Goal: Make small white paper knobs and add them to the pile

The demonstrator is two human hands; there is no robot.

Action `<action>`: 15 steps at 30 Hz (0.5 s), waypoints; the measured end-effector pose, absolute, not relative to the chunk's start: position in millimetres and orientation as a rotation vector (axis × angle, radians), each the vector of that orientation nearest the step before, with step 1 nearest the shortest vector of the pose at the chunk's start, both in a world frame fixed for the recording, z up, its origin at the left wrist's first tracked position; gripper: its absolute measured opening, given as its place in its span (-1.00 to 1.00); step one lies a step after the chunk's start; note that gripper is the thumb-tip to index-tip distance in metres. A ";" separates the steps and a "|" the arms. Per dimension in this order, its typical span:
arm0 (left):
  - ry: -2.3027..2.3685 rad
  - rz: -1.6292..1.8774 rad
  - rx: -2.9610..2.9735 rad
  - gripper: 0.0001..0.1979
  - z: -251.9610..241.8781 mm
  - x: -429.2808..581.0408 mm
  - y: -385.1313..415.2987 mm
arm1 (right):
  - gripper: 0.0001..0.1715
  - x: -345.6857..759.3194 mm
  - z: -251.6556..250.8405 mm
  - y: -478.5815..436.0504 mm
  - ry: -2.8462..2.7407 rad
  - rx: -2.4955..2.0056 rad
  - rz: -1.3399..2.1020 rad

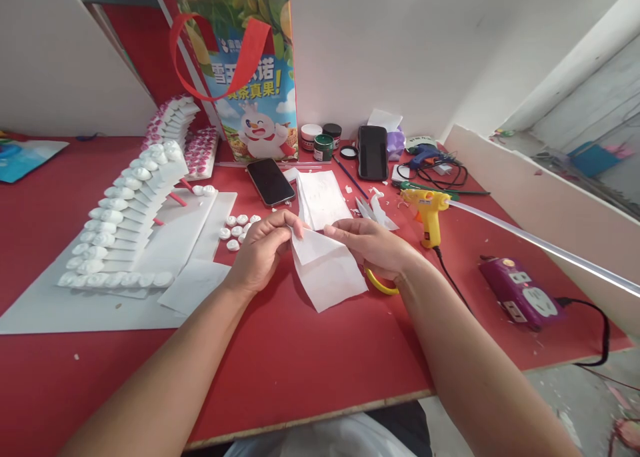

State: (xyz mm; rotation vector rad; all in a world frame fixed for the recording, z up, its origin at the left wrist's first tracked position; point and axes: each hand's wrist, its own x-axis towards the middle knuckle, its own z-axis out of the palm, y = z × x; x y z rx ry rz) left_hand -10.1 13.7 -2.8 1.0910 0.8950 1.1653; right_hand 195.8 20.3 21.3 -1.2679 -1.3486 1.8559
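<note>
A strip of thin white paper (pixel 327 270) is held between both hands above the red table (pixel 280 357). My left hand (pixel 263 247) pinches its upper left edge with fingers closed. My right hand (pixel 373 243) grips its upper right edge, fingers pressed together on the sheet. The strip's lower end hangs down toward me. Under my right wrist a yellow handle (pixel 380 285) pokes out, partly hidden. Behind the hands more white paper sheets (pixel 323 200) lie flat.
A yellow glue gun (pixel 427 210) stands at right, its cord running to a purple power strip (pixel 520 297). Two black phones (pixel 270 180) (pixel 373 151), paint jars (pixel 323 147), a printed bag (pixel 250 77) and a white foam model with round caps (pixel 123 223) on white sheets fill the back and left.
</note>
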 end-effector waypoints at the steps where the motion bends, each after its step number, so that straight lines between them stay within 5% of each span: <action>1: 0.893 1.164 1.091 -0.92 -3.2 -10.2 13.7 | -0.41 195.9 19.2 20.4 -1.374 -1.267 1.847; 15: 0.886 1.123 1.146 -0.89 -7.0 -13.3 14.5 | -0.48 194.0 26.9 18.1 -1.312 -1.310 1.861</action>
